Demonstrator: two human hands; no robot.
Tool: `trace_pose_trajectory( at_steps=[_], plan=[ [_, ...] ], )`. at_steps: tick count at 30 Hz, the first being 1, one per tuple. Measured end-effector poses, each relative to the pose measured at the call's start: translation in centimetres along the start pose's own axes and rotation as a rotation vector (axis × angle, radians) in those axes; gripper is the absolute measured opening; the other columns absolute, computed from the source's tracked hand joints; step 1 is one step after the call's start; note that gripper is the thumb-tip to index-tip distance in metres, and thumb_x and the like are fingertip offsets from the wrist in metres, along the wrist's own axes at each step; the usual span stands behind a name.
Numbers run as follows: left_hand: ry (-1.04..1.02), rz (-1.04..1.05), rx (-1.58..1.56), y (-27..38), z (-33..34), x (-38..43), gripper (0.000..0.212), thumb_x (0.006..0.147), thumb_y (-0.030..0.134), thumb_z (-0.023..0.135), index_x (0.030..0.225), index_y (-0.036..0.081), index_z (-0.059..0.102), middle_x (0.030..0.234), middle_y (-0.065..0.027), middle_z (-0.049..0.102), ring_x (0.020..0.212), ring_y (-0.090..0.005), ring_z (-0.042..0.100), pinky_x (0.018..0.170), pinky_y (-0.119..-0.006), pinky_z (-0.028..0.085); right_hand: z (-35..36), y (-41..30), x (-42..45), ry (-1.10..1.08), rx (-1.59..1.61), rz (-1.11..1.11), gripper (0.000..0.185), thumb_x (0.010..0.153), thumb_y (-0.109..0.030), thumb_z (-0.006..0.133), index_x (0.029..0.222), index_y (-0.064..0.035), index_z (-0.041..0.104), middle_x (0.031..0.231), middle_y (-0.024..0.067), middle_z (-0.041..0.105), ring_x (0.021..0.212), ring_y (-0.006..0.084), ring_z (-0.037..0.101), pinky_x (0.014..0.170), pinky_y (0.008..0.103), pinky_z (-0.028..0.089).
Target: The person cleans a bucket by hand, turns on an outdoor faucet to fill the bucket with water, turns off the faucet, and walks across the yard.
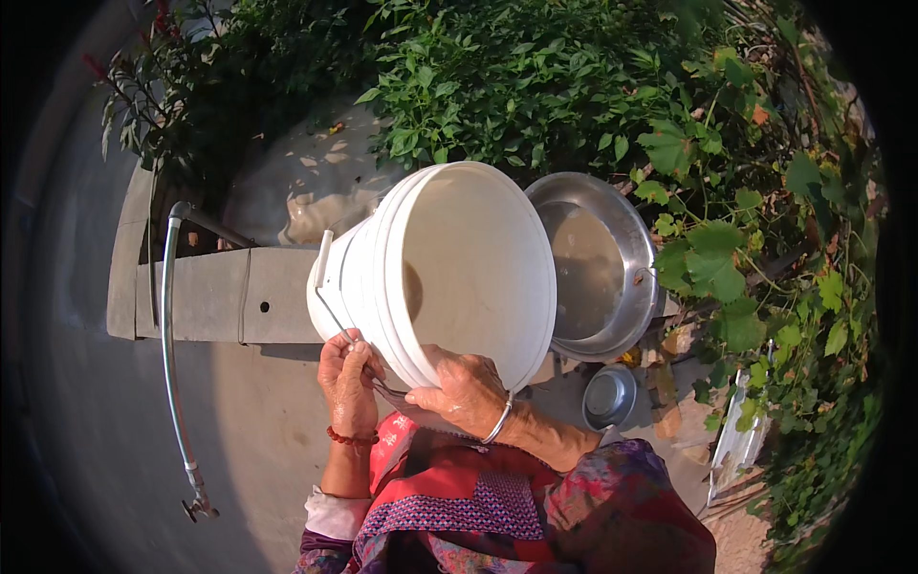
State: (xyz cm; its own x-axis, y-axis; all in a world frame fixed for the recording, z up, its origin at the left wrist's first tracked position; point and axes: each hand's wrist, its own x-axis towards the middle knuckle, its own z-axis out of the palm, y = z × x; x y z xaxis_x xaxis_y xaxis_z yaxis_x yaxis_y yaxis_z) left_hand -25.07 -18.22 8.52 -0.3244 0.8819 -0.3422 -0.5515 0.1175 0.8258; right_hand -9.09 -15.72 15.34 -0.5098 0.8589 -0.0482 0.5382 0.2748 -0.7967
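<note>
A white plastic bucket is tilted in front of me, its wide mouth turned to the right and towards me. Its wire handle, with a white grip, hangs along the outer left side. My left hand pinches at the wire's lower end, close to the bucket wall. The near rim is gripped by my right hand, thumb outside and fingers partly hidden inside. Between the hands stretches a dark, thin piece of material; what it belongs to is unclear. A round shaded patch shows inside the bucket.
A metal basin with cloudy water stands right of the bucket, a small metal bowl below it. Left are a concrete ledge and a pipe ending in a tap. Leafy plants and vines border the area.
</note>
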Motion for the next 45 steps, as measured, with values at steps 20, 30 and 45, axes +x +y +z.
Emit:
trace_pose_trajectory(
  at_steps=[20, 30, 45],
  plan=[
    [0.602, 0.091, -0.013, -1.3, -15.9, -5.9, 0.047, 0.091, 0.036, 0.044, 0.121, -0.001, 0.044, 0.119, -0.0128, 0.049, 0.105, -0.0226, 0.050, 0.087, -0.036, 0.043, 0.7, -1.6, 5.6, 0.094, 0.453, -0.341, 0.027, 0.073, -0.021, 0.067, 0.083, 0.0003, 0.053, 0.070, 0.0182, 0.058, 0.070, 0.0366, 0.057, 0.062, 0.0407, 0.043],
    [0.559, 0.693, 0.344, 13.1, -5.8, -1.9, 0.018, 0.090, 0.013, 0.050, 0.094, -0.003, 0.057, 0.088, -0.0105, 0.062, 0.079, -0.0153, 0.058, 0.070, -0.026, 0.049, -5.9, 4.9, 10.1, 0.557, 0.615, -0.115, 0.029, 0.083, -0.028, 0.061, 0.081, 0.0002, 0.054, 0.060, 0.0051, 0.049, 0.055, 0.0136, 0.039, 0.055, 0.0261, 0.039],
    [-0.515, 1.711, 1.081, 13.3, 17.8, 4.7, 0.041, 0.080, 0.020, 0.049, 0.117, 0.006, 0.040, 0.113, -0.0059, 0.037, 0.104, -0.0171, 0.033, 0.086, -0.035, 0.029, -11.7, 12.7, 11.1, 1.013, 1.481, -0.071, 0.046, 0.091, -0.042, 0.041, 0.126, -0.0117, 0.041, 0.126, 0.0040, 0.046, 0.113, 0.0212, 0.046, 0.092, 0.0364, 0.042]
  ],
)
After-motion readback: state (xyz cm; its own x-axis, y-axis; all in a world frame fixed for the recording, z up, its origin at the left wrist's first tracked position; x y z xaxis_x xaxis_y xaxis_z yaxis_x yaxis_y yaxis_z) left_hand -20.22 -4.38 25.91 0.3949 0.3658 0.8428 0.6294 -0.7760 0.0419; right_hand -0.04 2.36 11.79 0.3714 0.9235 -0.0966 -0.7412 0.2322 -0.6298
